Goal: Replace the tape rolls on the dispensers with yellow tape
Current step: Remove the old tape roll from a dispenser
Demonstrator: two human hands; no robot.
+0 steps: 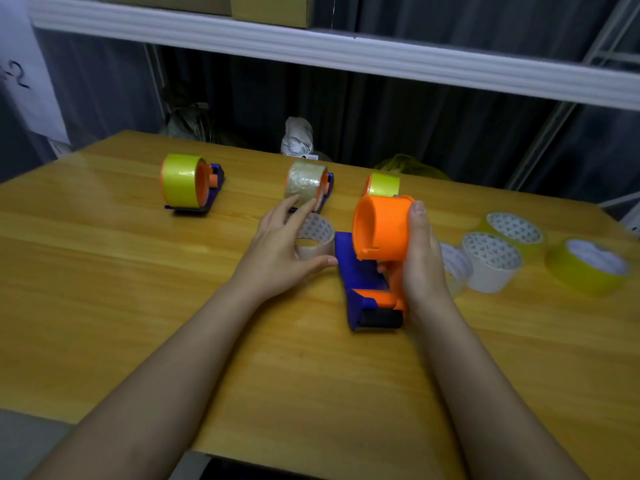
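Note:
My right hand [420, 258] grips a blue and orange dispenser [370, 271] whose bare orange drum carries no roll. My left hand [280, 251] rests around a clear tape roll [317, 242] lying flat just left of that dispenser, thumb and fingers on its sides. Farther back stand three dispensers: one at the left with yellow tape [181, 180], one in the middle with clear tape [306, 183], and one partly hidden behind the orange drum with yellow tape [382, 183]. Loose yellow rolls [588, 268] [512, 230] lie at the right.
The wooden table [104, 271] ends close to me at the front. A white roll [490, 261] and a clear roll [453, 268] lie right of my right hand. A white shelf [346, 53] hangs above the far edge; bags sit behind the table.

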